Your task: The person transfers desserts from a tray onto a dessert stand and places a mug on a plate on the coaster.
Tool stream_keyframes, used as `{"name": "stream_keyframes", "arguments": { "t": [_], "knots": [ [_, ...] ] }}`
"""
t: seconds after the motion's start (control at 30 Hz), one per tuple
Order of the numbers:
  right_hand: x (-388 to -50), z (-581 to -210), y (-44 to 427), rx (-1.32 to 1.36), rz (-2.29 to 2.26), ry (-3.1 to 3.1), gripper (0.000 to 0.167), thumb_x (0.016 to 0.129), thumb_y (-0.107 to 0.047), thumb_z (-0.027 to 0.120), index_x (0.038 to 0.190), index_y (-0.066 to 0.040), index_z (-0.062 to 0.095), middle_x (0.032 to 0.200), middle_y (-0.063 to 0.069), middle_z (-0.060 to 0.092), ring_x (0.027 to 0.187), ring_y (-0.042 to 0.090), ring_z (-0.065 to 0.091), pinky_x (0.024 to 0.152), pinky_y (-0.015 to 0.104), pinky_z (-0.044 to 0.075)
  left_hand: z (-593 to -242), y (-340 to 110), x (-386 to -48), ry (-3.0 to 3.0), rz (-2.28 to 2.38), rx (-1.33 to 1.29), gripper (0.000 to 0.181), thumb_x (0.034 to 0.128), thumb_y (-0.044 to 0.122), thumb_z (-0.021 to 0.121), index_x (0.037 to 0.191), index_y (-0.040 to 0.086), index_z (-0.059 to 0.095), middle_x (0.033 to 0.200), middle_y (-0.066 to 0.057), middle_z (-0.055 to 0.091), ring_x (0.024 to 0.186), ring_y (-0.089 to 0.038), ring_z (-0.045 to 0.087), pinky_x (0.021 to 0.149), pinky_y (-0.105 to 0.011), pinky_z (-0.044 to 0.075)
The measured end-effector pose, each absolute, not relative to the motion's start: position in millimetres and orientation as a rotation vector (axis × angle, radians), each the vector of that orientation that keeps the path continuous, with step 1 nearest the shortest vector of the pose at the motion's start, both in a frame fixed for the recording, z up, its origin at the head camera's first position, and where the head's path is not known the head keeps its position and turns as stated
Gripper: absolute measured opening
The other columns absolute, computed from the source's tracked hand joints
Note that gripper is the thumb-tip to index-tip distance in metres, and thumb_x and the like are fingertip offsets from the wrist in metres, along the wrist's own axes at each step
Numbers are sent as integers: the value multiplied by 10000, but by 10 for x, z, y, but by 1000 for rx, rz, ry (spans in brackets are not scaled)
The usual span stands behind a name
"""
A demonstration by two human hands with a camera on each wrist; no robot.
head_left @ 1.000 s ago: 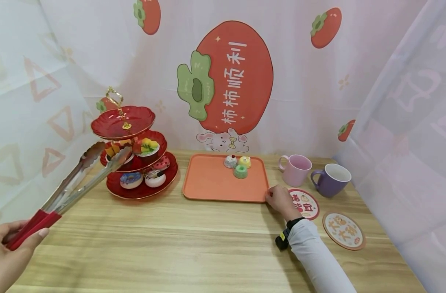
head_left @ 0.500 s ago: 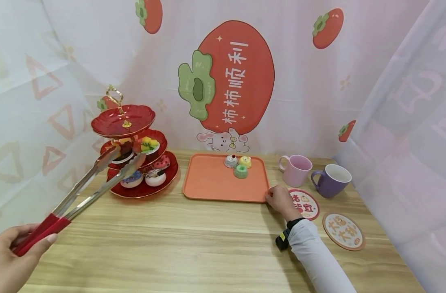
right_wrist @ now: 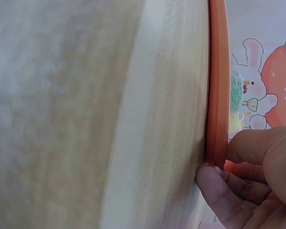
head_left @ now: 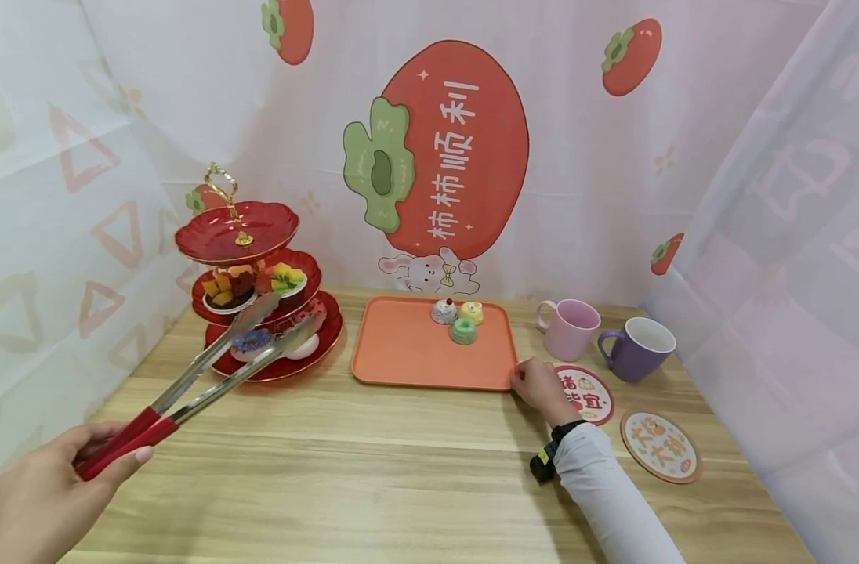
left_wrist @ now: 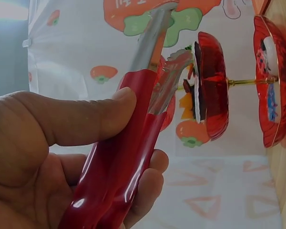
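My left hand (head_left: 56,489) grips a pair of metal tongs (head_left: 211,368) by their red handles; in the left wrist view, thumb and fingers wrap the handles (left_wrist: 119,152). The parted tong tips hang before the lower tiers of a red three-tier stand (head_left: 235,227), with nothing between them that I can make out. Fruit tarts (head_left: 228,290) sit on its middle tier. Toy donuts, one blue (head_left: 251,341), lie on the bottom tier, partly hidden by the tongs. My right hand (head_left: 540,387) pinches the near right corner of an orange tray (head_left: 401,352).
Three small toy cakes, one green (head_left: 463,330), stand on the tray's right half. To the right are a pink mug (head_left: 572,329), a purple mug (head_left: 637,350) and two round coasters, one red-rimmed (head_left: 592,395), one brown-rimmed (head_left: 661,446). Printed cloth (head_left: 578,157) hangs behind the table.
My left hand has moved right with the tongs, whose tips have shifted right and down from the middle tier toward the bottom one. The right hand and tray stay put.
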State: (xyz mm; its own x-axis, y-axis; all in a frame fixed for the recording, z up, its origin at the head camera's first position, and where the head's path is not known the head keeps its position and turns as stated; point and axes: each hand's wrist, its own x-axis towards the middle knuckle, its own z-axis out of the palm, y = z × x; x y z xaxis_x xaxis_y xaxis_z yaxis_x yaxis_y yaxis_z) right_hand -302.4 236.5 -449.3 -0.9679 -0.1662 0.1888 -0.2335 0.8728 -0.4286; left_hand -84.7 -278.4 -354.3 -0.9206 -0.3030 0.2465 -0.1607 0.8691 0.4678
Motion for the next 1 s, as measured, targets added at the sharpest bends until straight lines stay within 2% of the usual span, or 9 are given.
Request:
{"name": "stream_keyframes", "arguments": {
  "t": [0.23,0.6,0.8,1.0],
  "knots": [
    [-3036,-4502,2361,305,696,-2898,390,835,-57,621,513,-120,412,494,-38,339,459,123,384,474,263,292,-3561,-2724,-956,-2790,-687,238,514,816,384,704,1058,-56,594,805,-126,629,623,-211,493,498,-308,332],
    [-3050,-4486,2369,325,663,-2884,396,826,-53,623,506,-125,401,489,-42,328,457,124,372,472,263,280,-3572,-2588,-1103,-2826,-734,173,521,825,369,696,1100,-60,586,864,-140,638,658,-208,515,525,-317,345],
    [-3061,-4496,2370,329,673,-2872,398,824,-51,622,503,-127,400,484,-47,321,450,117,360,473,262,275,-3602,-2529,-1194,-2845,-747,169,537,820,393,692,1094,-55,582,846,-137,630,667,-230,516,526,-317,341],
    [-3043,-4509,2369,319,694,-2890,387,823,-53,624,507,-123,412,482,-48,332,448,114,363,472,262,279,-3664,-2436,-1318,-2828,-758,119,494,806,350,719,1072,-48,597,803,-114,623,642,-216,504,513,-326,345]
  ]
}}
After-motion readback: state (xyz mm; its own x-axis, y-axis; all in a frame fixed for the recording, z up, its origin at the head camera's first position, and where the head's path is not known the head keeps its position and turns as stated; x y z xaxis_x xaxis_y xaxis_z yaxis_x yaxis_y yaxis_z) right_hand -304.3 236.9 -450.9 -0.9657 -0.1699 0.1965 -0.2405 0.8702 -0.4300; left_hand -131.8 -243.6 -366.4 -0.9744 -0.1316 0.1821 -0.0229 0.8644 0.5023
